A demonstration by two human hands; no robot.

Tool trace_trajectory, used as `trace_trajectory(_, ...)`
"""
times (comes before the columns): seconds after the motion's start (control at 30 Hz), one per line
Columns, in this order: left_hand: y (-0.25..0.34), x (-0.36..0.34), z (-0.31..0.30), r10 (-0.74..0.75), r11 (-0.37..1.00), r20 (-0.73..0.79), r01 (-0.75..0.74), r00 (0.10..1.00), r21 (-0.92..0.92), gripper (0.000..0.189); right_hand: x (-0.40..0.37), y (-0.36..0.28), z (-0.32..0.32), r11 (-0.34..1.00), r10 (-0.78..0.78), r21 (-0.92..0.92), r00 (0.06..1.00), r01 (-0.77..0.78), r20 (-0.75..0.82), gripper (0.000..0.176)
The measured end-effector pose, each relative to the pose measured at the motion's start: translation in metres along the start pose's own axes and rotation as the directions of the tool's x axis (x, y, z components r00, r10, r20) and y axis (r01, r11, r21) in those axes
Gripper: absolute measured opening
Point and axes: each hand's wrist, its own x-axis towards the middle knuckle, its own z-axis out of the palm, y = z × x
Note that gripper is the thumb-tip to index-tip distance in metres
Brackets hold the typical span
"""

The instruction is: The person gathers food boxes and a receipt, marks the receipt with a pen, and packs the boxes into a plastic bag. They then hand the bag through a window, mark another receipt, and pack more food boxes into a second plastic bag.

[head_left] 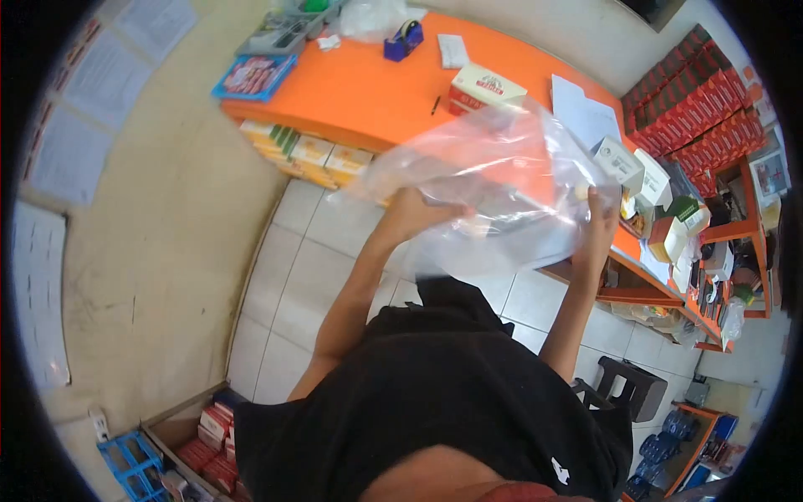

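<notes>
A large clear plastic bag [519, 188] is spread between my two hands, in front of my body and over the near edge of the orange table. My left hand [418, 216] grips the bag's left side, its thumb pointing right along the film. On the right side, my right hand [600, 216] pinches the bag with the fingers raised. Behind the bag stands a red and cream box [487, 84], partly seen through the film. The bag looks slack and wrinkled.
On the orange table [360, 88] are a blue tape dispenser [404, 40], a blue packet [254, 77] and white papers [581, 113]. Stacked red boxes [690, 100] fill the right corner. A dark stool [631, 389] stands behind my right arm.
</notes>
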Motion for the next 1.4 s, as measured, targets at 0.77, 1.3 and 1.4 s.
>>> trace_trajectory(0.77,0.015,0.181,-0.159,0.013,0.999,-0.49,-0.035,0.872,-0.035,0.023,0.15,0.028,0.238,0.962,-0.256,0.15,0.946,0.228,0.199,0.04)
trace_trajectory(1.3,-0.025,0.296,-0.272,0.058,0.982,-0.539,-0.144,0.841,-0.12,0.028,0.151,0.089,0.374,0.972,0.051,0.224,0.992,-0.076,0.115,0.063)
trace_trajectory(1.4,-0.035,0.297,-0.293,0.146,0.918,-0.598,0.117,0.788,0.379,0.036,0.152,0.083,0.364,0.961,0.255,-0.003,0.878,-0.277,0.405,0.076)
